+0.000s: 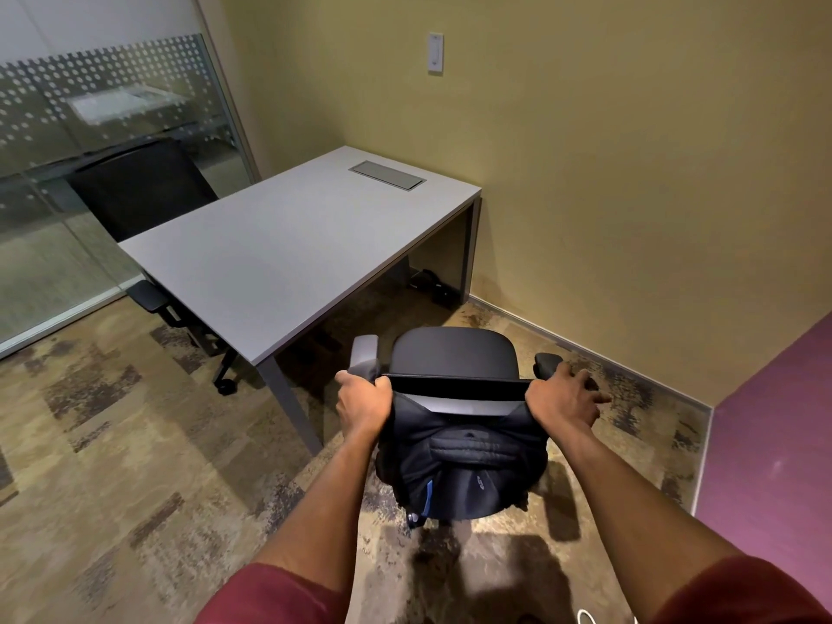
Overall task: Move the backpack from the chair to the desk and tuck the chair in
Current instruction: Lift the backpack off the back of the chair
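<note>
A black office chair (pixel 450 353) stands on the carpet just off the near right corner of the grey desk (pixel 292 245), its seat facing the wall. A black backpack (pixel 463 466) with a blue zip pull hangs against the back of the backrest, on my side. My left hand (pixel 362 398) is closed around the left top corner of the backrest. My right hand (pixel 562 398) grips the right top corner, its fingers reaching over towards the right armrest (pixel 547 362). The chair's base is hidden under the backpack.
A second black chair (pixel 144 186) is tucked in at the desk's far left side, by a glass partition (pixel 67 128). The desk has a metal cable hatch (pixel 387 174). Yellow wall runs close on the right; a purple wall (pixel 774 443) juts out at near right.
</note>
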